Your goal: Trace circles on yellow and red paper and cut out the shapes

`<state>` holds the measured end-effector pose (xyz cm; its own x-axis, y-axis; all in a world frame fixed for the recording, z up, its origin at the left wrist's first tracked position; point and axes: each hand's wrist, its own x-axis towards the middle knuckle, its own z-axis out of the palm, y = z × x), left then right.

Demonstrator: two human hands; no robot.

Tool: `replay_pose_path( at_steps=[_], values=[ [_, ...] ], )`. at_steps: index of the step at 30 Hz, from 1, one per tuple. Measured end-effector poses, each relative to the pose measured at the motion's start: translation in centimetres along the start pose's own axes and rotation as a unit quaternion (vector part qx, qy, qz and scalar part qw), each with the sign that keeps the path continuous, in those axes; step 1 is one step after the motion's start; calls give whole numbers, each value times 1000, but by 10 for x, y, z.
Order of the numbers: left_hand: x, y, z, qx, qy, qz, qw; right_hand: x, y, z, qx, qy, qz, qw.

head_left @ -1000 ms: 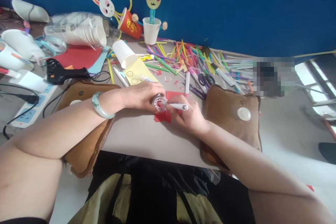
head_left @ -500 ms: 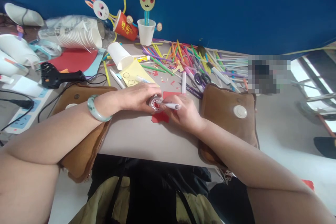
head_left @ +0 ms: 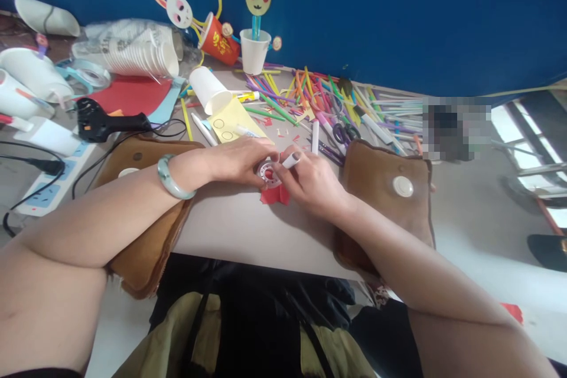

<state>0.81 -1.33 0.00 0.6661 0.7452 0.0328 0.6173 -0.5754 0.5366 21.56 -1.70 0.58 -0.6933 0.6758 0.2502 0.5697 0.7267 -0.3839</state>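
Note:
My left hand [head_left: 248, 160] pinches a small white ring [head_left: 267, 173] that looks like a tape roll, pressed on a piece of red paper [head_left: 275, 195]. Red shows through the hole of the ring. My right hand [head_left: 316, 182] is closed around a white marker [head_left: 291, 160], its rear end pointing up and to the right. The marker's tip is hidden by my fingers, close to the ring. Just beyond my left hand lies a yellow sheet [head_left: 234, 120] with circles drawn on it, and another white pen [head_left: 250, 131] rests across it.
Brown cushions [head_left: 390, 207] lie under both forearms. Behind are scattered coloured straws [head_left: 305, 91], scissors [head_left: 345, 132], a white paper cup [head_left: 208, 88] on its side and two cup puppets [head_left: 256, 53]. To the left are a black glue gun [head_left: 106, 121] and a power strip [head_left: 55, 180].
The marker has tipped, its rear end now higher and pointing more away from me. The whole view has shifted slightly. My left hand keeps its hold on the ring.

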Motion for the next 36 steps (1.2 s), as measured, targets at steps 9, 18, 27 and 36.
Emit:
replay_pose_path(
  at_steps=[9, 18, 27, 36],
  values=[
    [-1, 2, -3, 8, -15, -34, 999, 3, 10, 7, 185, 14, 111, 976],
    [-1, 4, -4, -34, -8, -5, 999, -8, 13, 16, 82, 69, -52, 993],
    [0, 3, -1, -21, 1, 7, 1000, -8, 4, 6, -2, 64, -56, 996],
    [-2, 5, -3, -9, -25, -25, 999, -12, 13, 3, 205, 230, 66, 949]
  ],
)
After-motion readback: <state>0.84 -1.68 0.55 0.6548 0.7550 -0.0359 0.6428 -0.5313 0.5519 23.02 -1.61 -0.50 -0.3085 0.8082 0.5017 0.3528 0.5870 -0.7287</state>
